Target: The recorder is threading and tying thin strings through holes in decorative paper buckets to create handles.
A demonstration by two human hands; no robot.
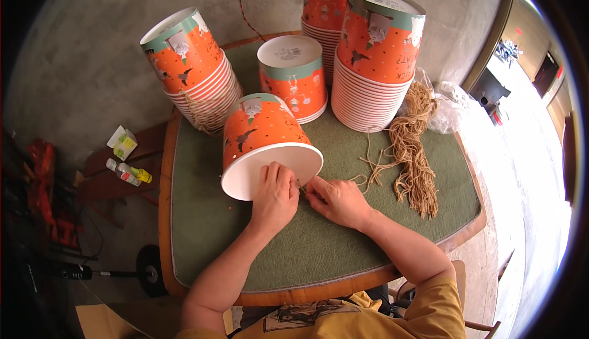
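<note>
An orange paper bucket (264, 131) with a green base band lies tilted on the green-topped table, its white mouth facing me. My left hand (275, 196) is closed in front of the mouth near the lower rim, fingers curled. Beside it, my right hand (336, 200) pinches thin tan twine (300, 185), a short bit of which shows between both hands. The left fingertips seem closed on the same twine, though they are partly hidden. A loose strand trails behind the right hand toward a bundle of tan twine (416, 155) on the table's right.
Upside-down stacks of matching buckets stand at the back left (193, 63), back right (375, 63) and behind that. A shorter upturned bucket (293, 75) stands between them. Clear plastic bags (451, 106) lie at right. Bottles (129, 172) rest on a bench at left.
</note>
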